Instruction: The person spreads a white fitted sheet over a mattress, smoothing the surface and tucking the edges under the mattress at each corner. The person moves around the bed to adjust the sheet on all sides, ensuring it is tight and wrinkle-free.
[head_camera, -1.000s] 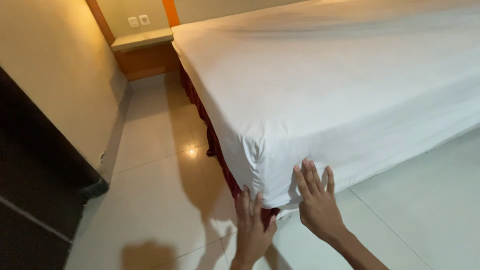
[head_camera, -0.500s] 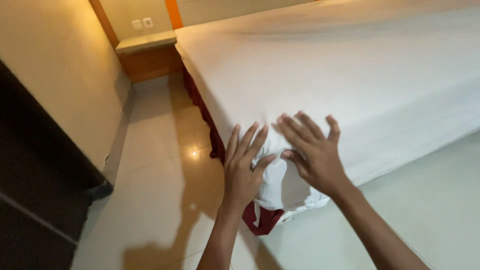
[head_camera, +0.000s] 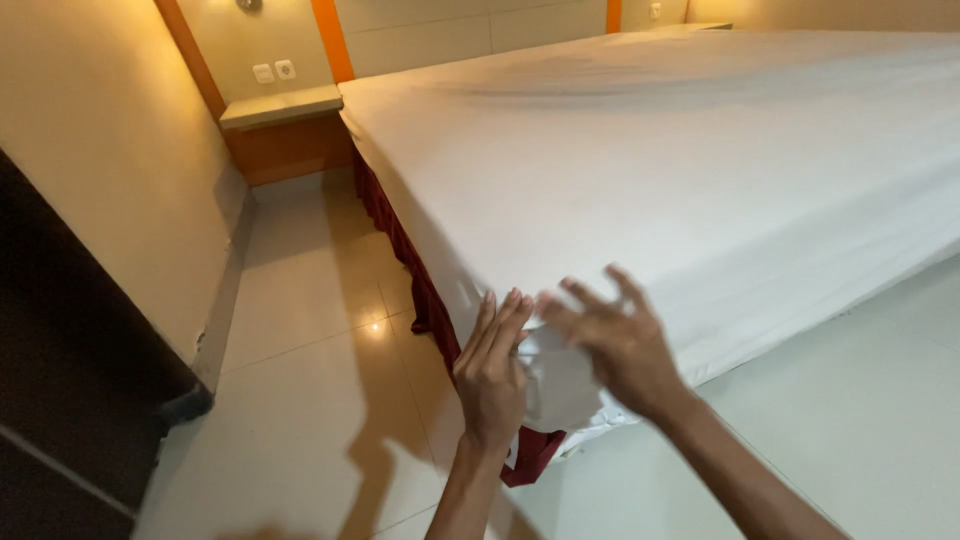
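A white sheet covers a large bed, and its near corner hangs over a dark red bed skirt. My left hand lies flat with fingers straight against the left face of that corner. My right hand, a little blurred, is spread over the corner's right face, fingers apart and touching the sheet. Neither hand grips anything. The sheet's lower edge juts out loosely below the hands, with red skirt showing under it.
Glossy pale floor tiles run along the bed's left side to a wooden bedside shelf by the far wall. A beige wall and a dark cabinet stand at left. More tile lies at right.
Both hands rose from low at the corner's bottom edge to the upper part of the corner. The view shifted up, showing more of the bed top.
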